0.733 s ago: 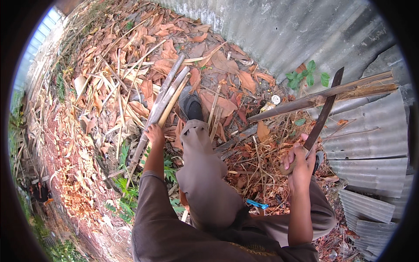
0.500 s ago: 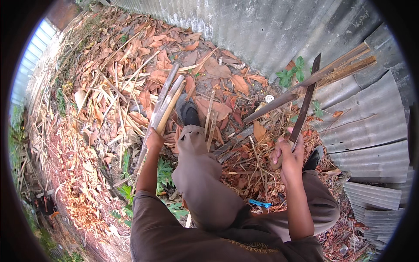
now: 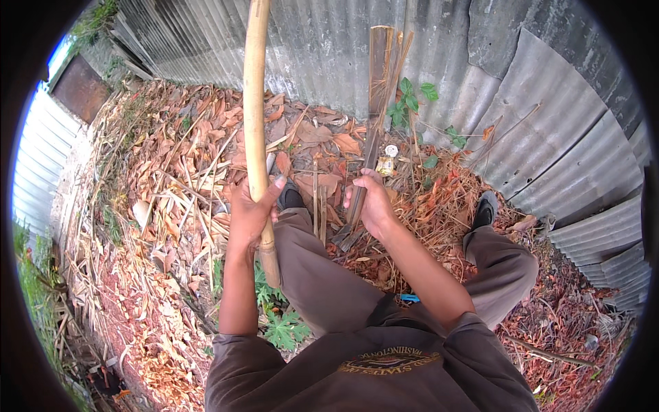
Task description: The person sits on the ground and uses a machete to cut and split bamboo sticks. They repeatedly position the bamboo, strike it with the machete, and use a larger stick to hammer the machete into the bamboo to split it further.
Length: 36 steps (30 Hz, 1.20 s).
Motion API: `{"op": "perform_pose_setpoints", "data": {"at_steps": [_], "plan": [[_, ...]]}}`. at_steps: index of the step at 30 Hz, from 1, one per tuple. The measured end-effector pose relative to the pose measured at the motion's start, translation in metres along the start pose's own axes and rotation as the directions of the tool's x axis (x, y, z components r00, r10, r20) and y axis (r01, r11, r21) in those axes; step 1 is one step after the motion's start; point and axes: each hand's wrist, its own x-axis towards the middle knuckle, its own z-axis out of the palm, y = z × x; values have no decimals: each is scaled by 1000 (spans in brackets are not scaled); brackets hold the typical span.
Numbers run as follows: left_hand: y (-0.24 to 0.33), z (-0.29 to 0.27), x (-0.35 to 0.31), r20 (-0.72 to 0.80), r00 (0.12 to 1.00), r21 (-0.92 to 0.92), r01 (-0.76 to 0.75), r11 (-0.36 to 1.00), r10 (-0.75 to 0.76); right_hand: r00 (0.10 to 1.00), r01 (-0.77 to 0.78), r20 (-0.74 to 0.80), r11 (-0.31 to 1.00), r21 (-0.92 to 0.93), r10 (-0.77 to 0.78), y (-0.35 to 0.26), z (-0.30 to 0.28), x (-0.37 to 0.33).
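Observation:
My left hand point(image 3: 252, 213) is closed around a long pale bamboo pole point(image 3: 255, 103), held nearly upright in the picture, its lower end beside my knee. A short bit of a grey stick point(image 3: 270, 162) shows behind it. My right hand point(image 3: 371, 200) grips the lower part of dark split bamboo pieces point(image 3: 376, 130), whose frayed, lighter upper ends reach up in front of the metal sheets. The machete cannot be made out apart from these dark pieces.
A corrugated metal fence point(image 3: 329, 55) runs along the far side and right. Dry leaves point(image 3: 206, 144) and husks cover the ground. A leafy green plant point(image 3: 285, 329) grows by my left leg. A blue plastic item point(image 3: 410, 298) lies between my legs.
My view has turned right. My left hand has raised the pale pole. My right hand, which held a machete, has moved left onto the dark split bamboo; the blade no longer shows clearly.

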Motion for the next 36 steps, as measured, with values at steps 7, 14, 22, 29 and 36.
{"op": "perform_pose_setpoints", "data": {"at_steps": [7, 14, 22, 29, 36], "plan": [[25, 87, -48, 158, 986, -322, 100, 941, -51, 998, 3, 65, 999, -33, -1, -5, 31, 4], [-40, 113, -30, -18, 1000, -425, -22, 905, 15, 969, -191, 167, 981, 32, 183, -6, 22, 17], [-48, 100, -25, -170, 983, -280, 22, 960, -72, 964, -142, 173, 943, -302, 200, 12, 40, 12], [-59, 80, 2, -233, 970, -195, 26, 981, -72, 963, 223, 268, 500, -837, 19, -19, 28, -33], [-60, 71, 31, -235, 939, 249, -193, 949, 252, 943, 332, 331, 125, -935, -31, -3, -6, -46]]}}
